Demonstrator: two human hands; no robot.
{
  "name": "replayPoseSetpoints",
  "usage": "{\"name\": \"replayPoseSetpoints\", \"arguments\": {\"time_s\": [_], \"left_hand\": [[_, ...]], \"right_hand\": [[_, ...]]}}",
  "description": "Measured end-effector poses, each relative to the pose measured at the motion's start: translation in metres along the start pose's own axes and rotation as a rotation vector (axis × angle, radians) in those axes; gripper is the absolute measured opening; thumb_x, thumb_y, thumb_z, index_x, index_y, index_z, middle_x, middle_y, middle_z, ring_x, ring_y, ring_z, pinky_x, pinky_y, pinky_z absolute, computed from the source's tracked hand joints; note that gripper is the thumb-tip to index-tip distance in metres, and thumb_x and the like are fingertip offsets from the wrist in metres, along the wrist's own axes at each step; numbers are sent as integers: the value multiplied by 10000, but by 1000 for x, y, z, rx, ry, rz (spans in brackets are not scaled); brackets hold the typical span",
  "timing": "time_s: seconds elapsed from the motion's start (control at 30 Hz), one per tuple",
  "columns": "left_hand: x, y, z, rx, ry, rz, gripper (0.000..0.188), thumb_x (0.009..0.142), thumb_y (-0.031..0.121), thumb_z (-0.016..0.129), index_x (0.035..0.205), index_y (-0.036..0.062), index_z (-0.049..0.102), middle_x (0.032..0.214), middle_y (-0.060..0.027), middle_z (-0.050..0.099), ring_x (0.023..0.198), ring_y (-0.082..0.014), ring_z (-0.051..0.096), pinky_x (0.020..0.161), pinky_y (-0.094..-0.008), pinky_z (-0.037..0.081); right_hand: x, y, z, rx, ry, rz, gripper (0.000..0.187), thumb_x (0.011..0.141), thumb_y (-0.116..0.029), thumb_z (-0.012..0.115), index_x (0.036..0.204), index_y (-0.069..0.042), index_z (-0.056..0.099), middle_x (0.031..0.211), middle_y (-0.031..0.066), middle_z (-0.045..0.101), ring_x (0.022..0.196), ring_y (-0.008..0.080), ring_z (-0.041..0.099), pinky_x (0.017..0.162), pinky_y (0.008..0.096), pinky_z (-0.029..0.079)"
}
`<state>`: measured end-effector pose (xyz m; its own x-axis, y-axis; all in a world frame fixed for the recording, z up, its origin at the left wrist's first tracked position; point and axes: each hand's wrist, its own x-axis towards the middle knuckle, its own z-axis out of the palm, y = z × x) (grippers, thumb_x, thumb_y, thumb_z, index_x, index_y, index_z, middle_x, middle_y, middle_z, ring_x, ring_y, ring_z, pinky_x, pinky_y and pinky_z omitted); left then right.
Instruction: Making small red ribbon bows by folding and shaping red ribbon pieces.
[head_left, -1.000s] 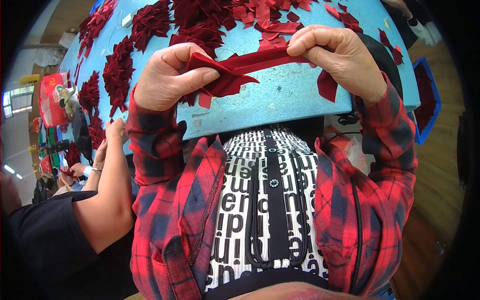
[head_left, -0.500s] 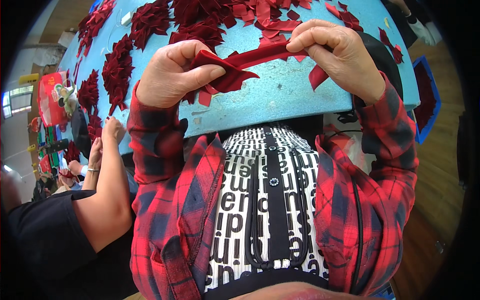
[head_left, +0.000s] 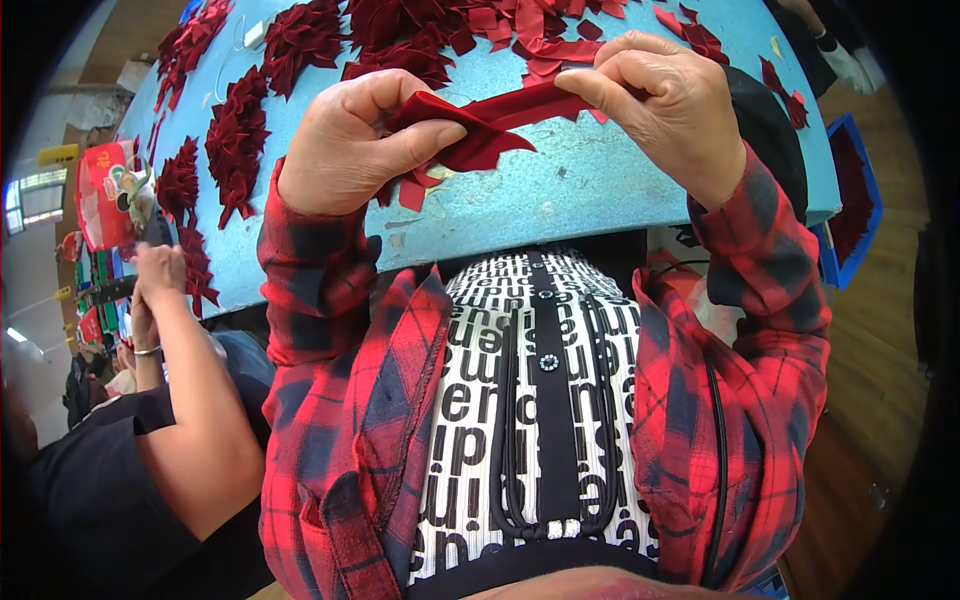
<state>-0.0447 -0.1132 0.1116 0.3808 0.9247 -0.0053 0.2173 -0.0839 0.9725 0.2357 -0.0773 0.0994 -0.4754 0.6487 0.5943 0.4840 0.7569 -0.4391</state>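
A dark red velvet ribbon stretches between my two hands above the near part of the light blue table. My left hand is closed on its folded, looped end, thumb on top, and a pointed tail sticks out to the right of the thumb. The other stretch runs up to my right hand, which pinches it between thumb and fingers. What lies inside the right palm is hidden. Behind the ribbon, several red ribbon pieces lie loose on the tabletop, some partly covered by my hands.
Heaps of dark red ribbon bows line the left and far parts of the blue table. A blue bin with dark red material stands at the right. At my left, a co-worker's bare arm and hands are close by.
My right hand has shifted slightly left and rotated, and the ribbon tail that hung beneath it no longer shows. My left hand barely moved. The co-worker's hands have moved left, away from the bows.
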Motion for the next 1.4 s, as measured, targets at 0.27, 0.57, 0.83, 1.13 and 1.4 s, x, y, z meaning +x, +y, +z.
{"name": "replayPoseSetpoints", "arguments": {"time_s": [0.27,0.57,0.83,1.13,1.4], "left_hand": [[3,0,5,70,54,31,137,876,54,757,952,-33,683,787,-34,693,674,-53,644,562,-206,570],[7,-4,3,118,91,115,140,850,60,781,919,-28,697,761,-22,698,679,-52,643,590,-214,521],[10,-9,5,243,94,143,157,843,68,789,926,-27,695,754,-37,699,678,-60,651,591,-220,527],[11,-10,7,209,95,66,167,841,71,789,922,-35,690,752,-49,700,674,-70,664,590,-226,529],[13,-6,4,303,67,125,161,851,65,778,939,-39,692,764,-54,706,672,-74,670,583,-233,541]], "right_hand": [[3,5,7,-77,53,-51,348,777,-181,857,649,-39,567,664,31,604,579,135,556,520,275,446],[2,7,10,-19,56,-77,244,800,-162,818,980,-53,694,710,27,559,622,136,527,554,293,444],[2,17,11,-144,-83,-174,171,885,-196,720,977,-56,688,756,51,562,723,223,571,649,345,461],[-8,26,22,45,-111,-64,139,953,-146,663,962,-23,598,829,88,607,783,214,612,690,330,486],[-13,21,25,604,-264,401,76,1008,-88,596,990,-14,593,853,1,636,766,54,594,686,215,513]]}}
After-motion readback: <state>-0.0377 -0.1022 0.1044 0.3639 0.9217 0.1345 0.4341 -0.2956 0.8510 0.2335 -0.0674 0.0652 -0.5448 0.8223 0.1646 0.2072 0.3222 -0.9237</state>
